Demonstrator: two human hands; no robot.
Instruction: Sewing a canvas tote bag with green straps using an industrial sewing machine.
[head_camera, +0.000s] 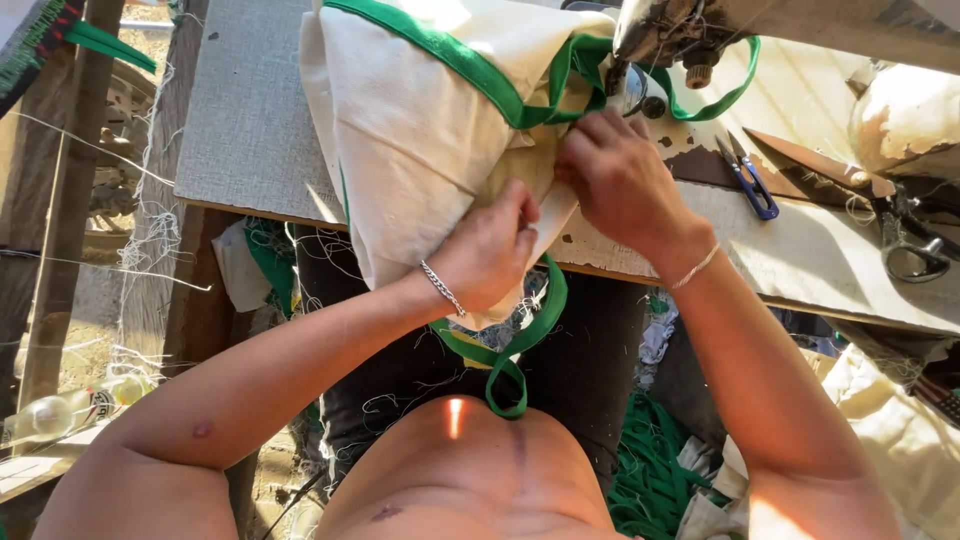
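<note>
Both hands, left hand (492, 255) and right hand (612, 178), gripping cream cloth bag (420, 130) on worn sewing table (250, 120) outdoors.

A: Left hand (490, 255)?
B: Forearm runs up from lower left, bare. Wrist bent, thin silver chain bracelet (441, 288) on it. Fingers curled under, closed in a pinch.
A: Right hand (615, 180)?
B: Forearm comes in from lower right. Pale thread band (695, 268) at wrist. Knuckles up, fingers pressed down and bunched, close beside the left.
</note>
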